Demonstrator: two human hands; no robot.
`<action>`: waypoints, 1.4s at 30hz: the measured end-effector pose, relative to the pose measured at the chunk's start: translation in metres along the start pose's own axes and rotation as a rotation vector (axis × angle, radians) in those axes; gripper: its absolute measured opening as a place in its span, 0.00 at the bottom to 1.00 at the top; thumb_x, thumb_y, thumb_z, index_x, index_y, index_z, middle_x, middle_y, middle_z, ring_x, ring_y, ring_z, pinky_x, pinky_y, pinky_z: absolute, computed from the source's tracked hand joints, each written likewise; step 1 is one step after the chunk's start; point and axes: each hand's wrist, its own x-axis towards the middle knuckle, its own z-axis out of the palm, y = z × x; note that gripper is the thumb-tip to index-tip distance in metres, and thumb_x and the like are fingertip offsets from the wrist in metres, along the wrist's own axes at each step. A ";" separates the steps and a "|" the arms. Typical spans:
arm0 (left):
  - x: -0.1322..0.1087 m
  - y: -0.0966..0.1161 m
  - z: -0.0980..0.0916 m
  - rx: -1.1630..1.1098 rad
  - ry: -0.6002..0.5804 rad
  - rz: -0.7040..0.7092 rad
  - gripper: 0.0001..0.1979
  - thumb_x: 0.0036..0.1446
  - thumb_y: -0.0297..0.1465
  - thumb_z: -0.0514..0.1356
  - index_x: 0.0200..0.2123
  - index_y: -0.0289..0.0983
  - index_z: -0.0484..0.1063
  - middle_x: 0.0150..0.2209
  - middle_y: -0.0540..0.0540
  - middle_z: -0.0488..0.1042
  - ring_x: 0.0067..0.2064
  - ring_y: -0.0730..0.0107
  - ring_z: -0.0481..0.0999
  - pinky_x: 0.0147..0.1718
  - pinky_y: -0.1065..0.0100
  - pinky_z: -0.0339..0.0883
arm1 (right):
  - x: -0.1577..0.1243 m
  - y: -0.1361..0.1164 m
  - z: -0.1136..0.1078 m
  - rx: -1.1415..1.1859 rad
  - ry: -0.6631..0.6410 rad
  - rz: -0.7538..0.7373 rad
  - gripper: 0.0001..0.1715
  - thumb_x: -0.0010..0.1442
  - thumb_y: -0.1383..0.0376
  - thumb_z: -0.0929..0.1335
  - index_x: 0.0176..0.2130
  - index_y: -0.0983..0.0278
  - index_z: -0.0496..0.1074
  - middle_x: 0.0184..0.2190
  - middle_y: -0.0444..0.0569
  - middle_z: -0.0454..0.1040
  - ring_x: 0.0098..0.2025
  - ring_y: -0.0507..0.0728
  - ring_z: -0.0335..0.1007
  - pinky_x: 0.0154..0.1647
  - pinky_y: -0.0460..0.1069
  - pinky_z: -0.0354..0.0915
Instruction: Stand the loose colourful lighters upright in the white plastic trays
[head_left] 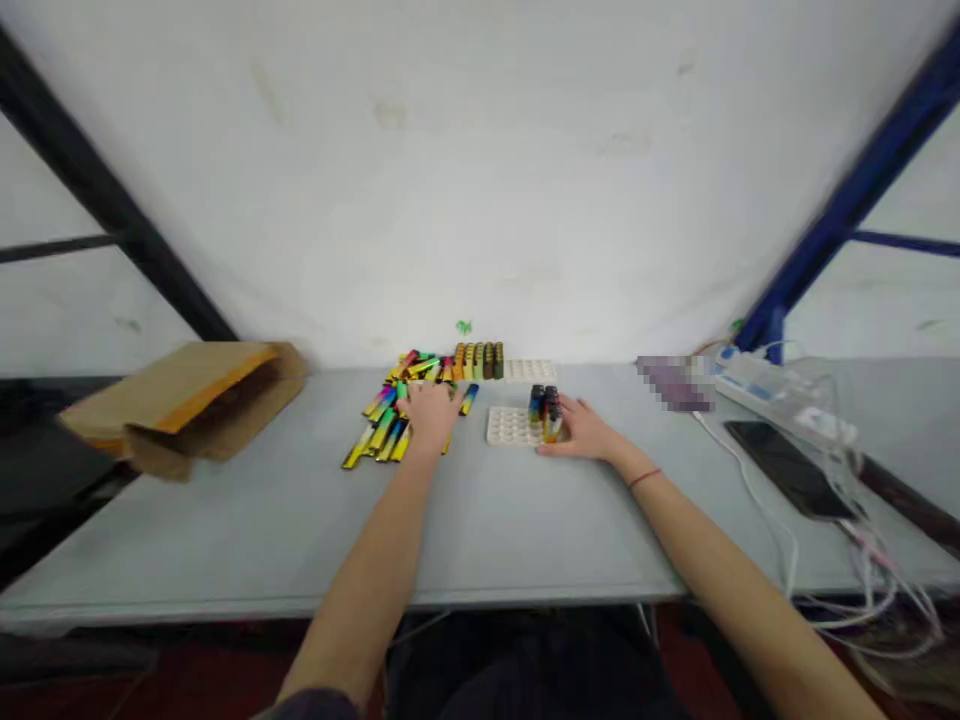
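Head view. White wall (480, 200), scuffed, behind a pale grey table (525, 530); black post (127, 220) at left, blue post (847, 170) at right. Small green mark (464, 327) low on the wall, too blurred to make out as writing or picture.

Heap of shiny slim pieces (382, 430), yellow, green, blue and pink, lying left of centre. Any print on them too small to read. Left hand (431, 410) over the heap's right side, fingers bent down among the pieces; cannot tell whether they grip one. Single loose piece (469, 399), blue and yellow, just right of that hand.

Right hand (589, 432) at the right end of the near white tray (510, 428), thumb on the near side, fingers on the far side, parted around upright dark-topped pieces (553, 412); cannot tell how firmly they close. Tray's left part shows rows of round sockets.

Farther off, by the wall, an upright block of pieces (480, 360), orange through green to dark, beside a second white tray (531, 371). Red cord (645, 477) on the right wrist.

Far left, brown paper bag (172, 395), mouth open. At right, a purple item (675, 385), partly pixelated; dark phone (787, 468); white power strip (780, 395), markings illegible, tangled with white cables (739, 460).
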 end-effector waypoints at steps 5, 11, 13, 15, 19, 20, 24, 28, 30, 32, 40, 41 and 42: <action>-0.006 0.018 0.014 0.081 0.015 0.110 0.21 0.69 0.38 0.51 0.48 0.37 0.82 0.56 0.32 0.76 0.60 0.39 0.65 0.54 0.43 0.58 | -0.001 0.001 0.001 -0.001 0.022 -0.008 0.58 0.51 0.35 0.73 0.69 0.62 0.63 0.71 0.64 0.58 0.73 0.75 0.51 0.70 0.77 0.42; -0.011 0.025 0.019 0.059 -0.008 0.167 0.18 0.67 0.29 0.51 0.52 0.31 0.76 0.50 0.30 0.79 0.58 0.43 0.70 0.54 0.46 0.58 | -0.002 0.002 0.001 -0.003 0.030 -0.012 0.58 0.51 0.34 0.72 0.68 0.62 0.63 0.71 0.64 0.59 0.72 0.76 0.52 0.70 0.76 0.43; -0.011 0.025 0.018 0.031 0.006 0.177 0.18 0.67 0.26 0.49 0.54 0.31 0.74 0.50 0.30 0.79 0.56 0.46 0.72 0.54 0.49 0.59 | -0.001 0.002 0.001 -0.008 0.016 -0.001 0.59 0.51 0.34 0.72 0.68 0.64 0.63 0.71 0.65 0.58 0.72 0.75 0.51 0.71 0.76 0.43; -0.011 0.025 0.017 -0.023 0.028 0.188 0.18 0.66 0.25 0.49 0.54 0.31 0.72 0.53 0.29 0.76 0.55 0.47 0.74 0.53 0.52 0.61 | -0.001 0.002 0.001 -0.014 0.010 0.003 0.59 0.51 0.34 0.72 0.68 0.65 0.63 0.71 0.65 0.58 0.73 0.75 0.51 0.71 0.75 0.43; -0.008 0.030 0.012 -0.369 0.069 0.187 0.15 0.65 0.26 0.51 0.52 0.32 0.69 0.55 0.29 0.73 0.52 0.50 0.76 0.49 0.57 0.66 | -0.001 0.003 0.003 -0.016 0.029 -0.013 0.59 0.51 0.34 0.72 0.69 0.63 0.63 0.70 0.64 0.60 0.72 0.75 0.52 0.70 0.75 0.45; -0.007 0.032 0.012 -0.511 0.059 0.172 0.14 0.65 0.26 0.52 0.52 0.33 0.68 0.52 0.31 0.74 0.49 0.52 0.78 0.47 0.59 0.68 | -0.001 0.004 0.003 -0.015 0.035 -0.016 0.58 0.51 0.34 0.72 0.69 0.62 0.63 0.70 0.64 0.60 0.72 0.75 0.52 0.70 0.75 0.45; -0.009 0.042 0.013 -1.056 -0.125 0.057 0.10 0.61 0.26 0.54 0.46 0.39 0.63 0.30 0.48 0.73 0.30 0.64 0.76 0.36 0.64 0.70 | -0.001 0.005 0.004 -0.015 0.042 -0.027 0.57 0.51 0.35 0.72 0.69 0.61 0.63 0.71 0.63 0.59 0.71 0.75 0.54 0.70 0.75 0.44; -0.015 0.051 0.014 -1.423 -0.267 -0.025 0.09 0.56 0.26 0.56 0.40 0.42 0.61 0.22 0.57 0.64 0.22 0.73 0.67 0.27 0.71 0.66 | 0.000 0.006 0.004 -0.017 0.048 -0.037 0.58 0.52 0.35 0.72 0.68 0.63 0.63 0.70 0.64 0.60 0.71 0.74 0.55 0.70 0.74 0.46; -0.016 0.053 0.011 -1.554 -0.322 -0.076 0.08 0.54 0.28 0.57 0.38 0.41 0.62 0.22 0.58 0.62 0.20 0.76 0.62 0.23 0.74 0.61 | 0.000 0.007 0.005 -0.015 0.050 -0.037 0.58 0.51 0.34 0.72 0.68 0.63 0.63 0.69 0.65 0.61 0.70 0.75 0.56 0.69 0.74 0.47; -0.016 0.054 0.008 -1.636 -0.390 -0.136 0.06 0.55 0.32 0.59 0.35 0.40 0.63 0.21 0.58 0.60 0.18 0.78 0.58 0.19 0.75 0.55 | 0.000 0.007 0.004 -0.011 0.055 -0.037 0.58 0.51 0.34 0.73 0.68 0.63 0.64 0.69 0.64 0.62 0.70 0.75 0.56 0.69 0.74 0.48; -0.012 0.053 0.003 -1.828 -0.631 -0.306 0.20 0.63 0.47 0.51 0.25 0.40 0.60 0.17 0.57 0.53 0.16 0.78 0.53 0.17 0.75 0.51 | -0.001 0.004 0.001 -0.010 0.064 -0.046 0.56 0.52 0.36 0.73 0.67 0.63 0.64 0.69 0.64 0.63 0.70 0.74 0.56 0.69 0.73 0.50; -0.013 0.053 0.003 -1.841 -0.628 -0.315 0.20 0.64 0.47 0.51 0.25 0.40 0.60 0.17 0.58 0.53 0.16 0.77 0.53 0.17 0.75 0.52 | -0.001 0.004 0.001 -0.011 0.059 -0.041 0.56 0.52 0.36 0.73 0.67 0.63 0.64 0.69 0.64 0.63 0.70 0.74 0.56 0.69 0.73 0.50; -0.013 0.053 0.003 -1.850 -0.625 -0.314 0.20 0.64 0.47 0.51 0.26 0.40 0.60 0.17 0.58 0.53 0.16 0.77 0.53 0.17 0.75 0.54 | -0.001 0.004 0.001 -0.011 0.054 -0.036 0.56 0.52 0.36 0.73 0.67 0.63 0.64 0.69 0.64 0.63 0.71 0.74 0.56 0.69 0.74 0.49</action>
